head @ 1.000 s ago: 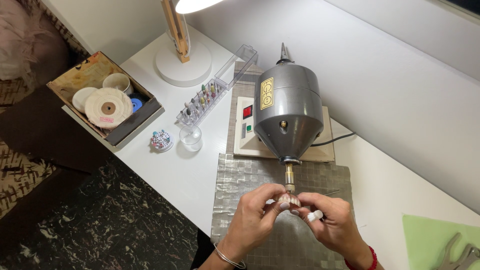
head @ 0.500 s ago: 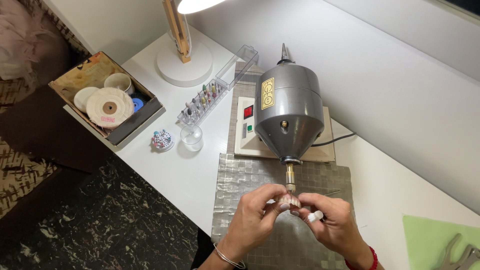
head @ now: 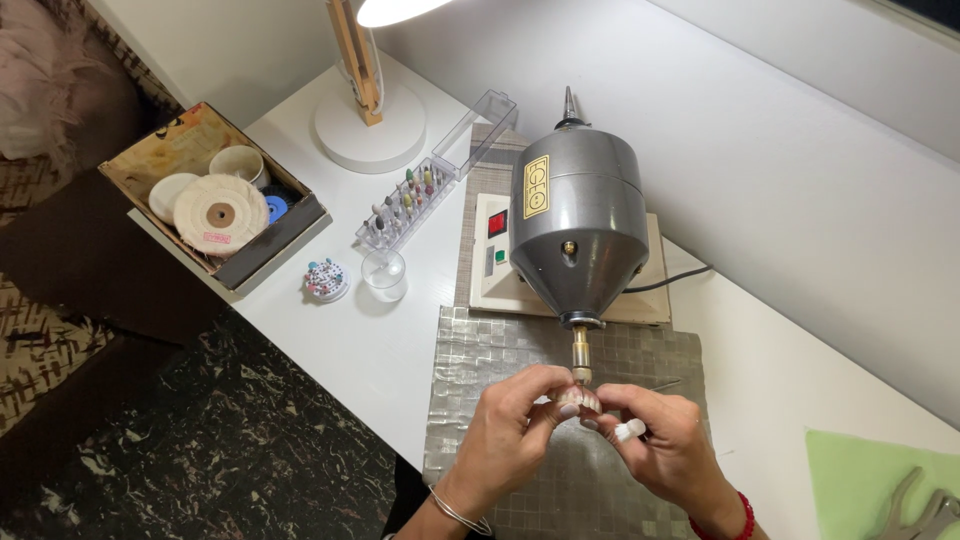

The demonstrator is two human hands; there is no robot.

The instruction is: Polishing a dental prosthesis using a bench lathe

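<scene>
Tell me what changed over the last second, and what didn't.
Almost nothing moved. Both hands, left and right, still pinch the denture against the spindle tip of the grey motor; any shift is too small to tell. The right hand keeps a small white piece between its fingers. The box of buffing wheels, bur case, glass cup and lamp base stayed put.

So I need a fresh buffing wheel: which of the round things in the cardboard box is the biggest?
The wide cream cloth wheel with the brown centre, lying flat at the front of the box. The plain white disc and small cup behind it are smaller.
</scene>
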